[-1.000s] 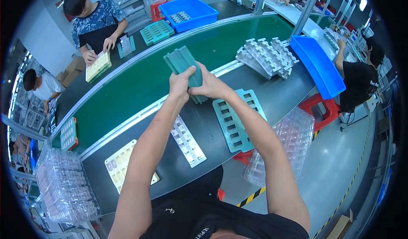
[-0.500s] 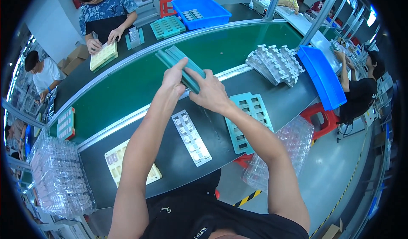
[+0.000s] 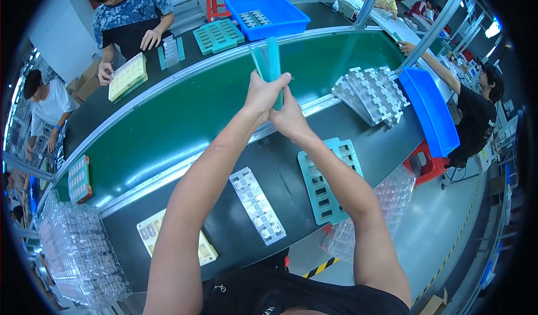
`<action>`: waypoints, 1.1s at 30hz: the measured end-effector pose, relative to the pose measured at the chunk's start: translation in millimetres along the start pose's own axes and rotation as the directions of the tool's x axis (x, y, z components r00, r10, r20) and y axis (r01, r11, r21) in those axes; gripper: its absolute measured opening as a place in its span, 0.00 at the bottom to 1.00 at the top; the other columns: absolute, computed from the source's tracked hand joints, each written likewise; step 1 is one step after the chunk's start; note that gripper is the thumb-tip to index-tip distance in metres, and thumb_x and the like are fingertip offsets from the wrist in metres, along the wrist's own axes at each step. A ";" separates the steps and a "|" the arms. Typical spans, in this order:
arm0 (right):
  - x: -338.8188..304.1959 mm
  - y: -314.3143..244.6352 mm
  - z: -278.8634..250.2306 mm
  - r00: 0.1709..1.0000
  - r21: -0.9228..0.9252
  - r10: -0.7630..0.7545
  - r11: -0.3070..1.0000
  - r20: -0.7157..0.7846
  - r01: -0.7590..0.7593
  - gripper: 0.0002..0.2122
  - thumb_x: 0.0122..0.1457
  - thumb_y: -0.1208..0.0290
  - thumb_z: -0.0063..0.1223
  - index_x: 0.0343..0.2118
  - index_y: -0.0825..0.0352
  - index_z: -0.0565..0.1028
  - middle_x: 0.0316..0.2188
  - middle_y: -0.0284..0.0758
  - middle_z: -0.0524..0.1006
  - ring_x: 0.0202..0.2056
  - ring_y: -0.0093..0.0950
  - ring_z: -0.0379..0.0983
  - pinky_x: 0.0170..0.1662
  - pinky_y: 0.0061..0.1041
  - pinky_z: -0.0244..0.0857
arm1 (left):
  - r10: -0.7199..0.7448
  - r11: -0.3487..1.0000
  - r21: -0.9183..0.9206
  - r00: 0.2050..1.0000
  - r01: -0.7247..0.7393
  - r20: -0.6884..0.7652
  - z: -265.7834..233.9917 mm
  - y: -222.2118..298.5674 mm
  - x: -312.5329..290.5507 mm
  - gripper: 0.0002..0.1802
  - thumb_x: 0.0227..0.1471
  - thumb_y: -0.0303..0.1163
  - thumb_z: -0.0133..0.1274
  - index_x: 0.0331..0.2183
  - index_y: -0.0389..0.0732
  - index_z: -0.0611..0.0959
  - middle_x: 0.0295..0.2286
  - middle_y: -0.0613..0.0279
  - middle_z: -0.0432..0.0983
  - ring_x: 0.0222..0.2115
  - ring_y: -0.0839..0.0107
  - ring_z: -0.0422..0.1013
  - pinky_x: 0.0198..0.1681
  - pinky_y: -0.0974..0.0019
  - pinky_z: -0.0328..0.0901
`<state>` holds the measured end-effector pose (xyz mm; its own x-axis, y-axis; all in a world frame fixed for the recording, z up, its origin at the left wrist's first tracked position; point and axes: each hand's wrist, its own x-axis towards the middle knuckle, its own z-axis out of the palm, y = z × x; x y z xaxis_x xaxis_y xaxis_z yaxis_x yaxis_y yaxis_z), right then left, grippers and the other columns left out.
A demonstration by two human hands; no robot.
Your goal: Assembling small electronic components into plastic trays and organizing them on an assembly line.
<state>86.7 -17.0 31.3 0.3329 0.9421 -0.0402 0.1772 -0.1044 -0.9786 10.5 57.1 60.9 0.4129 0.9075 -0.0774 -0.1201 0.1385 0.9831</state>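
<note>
Over the green conveyor belt, I hold long teal plates (image 3: 273,60) up with both hands; their upper ends stand apart in a V. My left hand (image 3: 262,95) is wrapped round them, thumb at the front. Just below and to the right, my right hand (image 3: 290,116) closes on their lower part, which is mostly hidden by the fingers. On the dark bench under my arms lie a silvery plate (image 3: 258,205) with rows of small fittings, a teal slotted tray (image 3: 322,187) partly behind my right forearm, and a cream tray (image 3: 208,250) partly behind my left.
Fanned, stacked metal plates (image 3: 372,95) lie at the bench's right, beside a blue bin (image 3: 428,105). Clear plastic trays (image 3: 78,248) are piled at left. Across the belt (image 3: 162,141), a co-worker handles a cream tray (image 3: 128,77); another blue bin (image 3: 291,23) stands there.
The teal plates have gone from slanting leftward, bundled together, to nearly upright with their tops spread. Both hands have shifted right, and my right hand has moved lower on them.
</note>
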 end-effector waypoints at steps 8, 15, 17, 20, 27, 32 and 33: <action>25.4 4.2 -13.2 0.828 -0.526 -0.558 0.688 0.058 0.501 0.48 0.44 0.69 0.68 0.70 0.58 0.54 0.61 0.55 0.64 0.59 0.52 0.65 0.62 0.43 0.61 | -0.317 0.703 -0.657 0.947 0.272 0.054 -24.8 -16.0 38.6 0.22 0.60 0.38 0.54 0.52 0.37 0.75 0.45 0.52 0.77 0.49 0.55 0.73 0.57 0.44 0.65; 18.3 -24.9 -24.8 0.872 -0.221 -0.477 0.844 0.112 0.490 0.42 0.48 0.64 0.70 0.66 0.70 0.62 0.63 0.47 0.67 0.62 0.37 0.65 0.64 0.32 0.59 | -0.036 0.687 -0.723 0.997 0.078 0.073 -38.6 -18.3 32.9 0.22 0.60 0.38 0.56 0.51 0.37 0.76 0.46 0.54 0.77 0.50 0.58 0.73 0.58 0.46 0.65; 17.8 -33.2 -23.6 0.911 -0.101 -0.401 0.907 0.094 0.410 0.37 0.51 0.66 0.69 0.64 0.71 0.66 0.62 0.46 0.68 0.60 0.34 0.67 0.61 0.30 0.61 | 0.052 0.765 -0.644 0.999 -0.029 0.017 -38.1 -21.5 29.3 0.24 0.58 0.36 0.58 0.53 0.37 0.74 0.47 0.53 0.77 0.50 0.58 0.73 0.58 0.48 0.66; 14.0 -27.0 -13.2 0.914 0.140 -0.405 0.904 -0.029 0.404 0.30 0.57 0.68 0.65 0.61 0.70 0.69 0.56 0.42 0.72 0.58 0.30 0.68 0.56 0.27 0.65 | -0.016 0.642 -0.764 0.997 0.065 0.072 -31.5 -18.8 25.1 0.24 0.58 0.31 0.56 0.54 0.35 0.72 0.49 0.52 0.74 0.53 0.58 0.71 0.59 0.48 0.66; -18.8 -20.0 2.8 0.999 0.756 -0.028 0.654 0.045 -0.015 0.33 0.61 0.69 0.62 0.66 0.60 0.55 0.56 0.41 0.66 0.55 0.35 0.69 0.48 0.43 0.74 | 0.132 0.779 -0.621 0.991 -0.089 0.024 -24.7 3.8 -2.7 0.25 0.57 0.28 0.55 0.54 0.33 0.70 0.50 0.50 0.73 0.53 0.59 0.70 0.57 0.49 0.68; -24.1 -18.7 -12.5 0.999 0.775 0.001 0.631 0.054 -0.043 0.32 0.61 0.74 0.62 0.65 0.57 0.58 0.58 0.40 0.66 0.56 0.38 0.70 0.48 0.44 0.75 | 0.152 0.934 -0.335 0.987 -0.126 0.053 -25.9 9.1 -0.9 0.27 0.51 0.32 0.63 0.50 0.39 0.71 0.41 0.57 0.75 0.40 0.66 0.74 0.40 0.60 0.68; -27.7 -19.9 -11.2 0.999 0.793 0.010 0.608 0.044 -0.041 0.31 0.61 0.76 0.61 0.65 0.58 0.58 0.56 0.40 0.68 0.53 0.37 0.71 0.46 0.41 0.75 | 0.154 0.934 -0.333 0.986 -0.126 0.057 -26.9 5.4 -1.5 0.27 0.51 0.32 0.63 0.50 0.39 0.71 0.41 0.57 0.75 0.40 0.66 0.74 0.40 0.60 0.68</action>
<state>84.3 -44.6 54.1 0.2936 0.9541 -0.0584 -0.6400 0.1508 -0.7534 -15.0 67.1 61.9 0.4404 0.8938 0.0843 -0.4653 0.1469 0.8729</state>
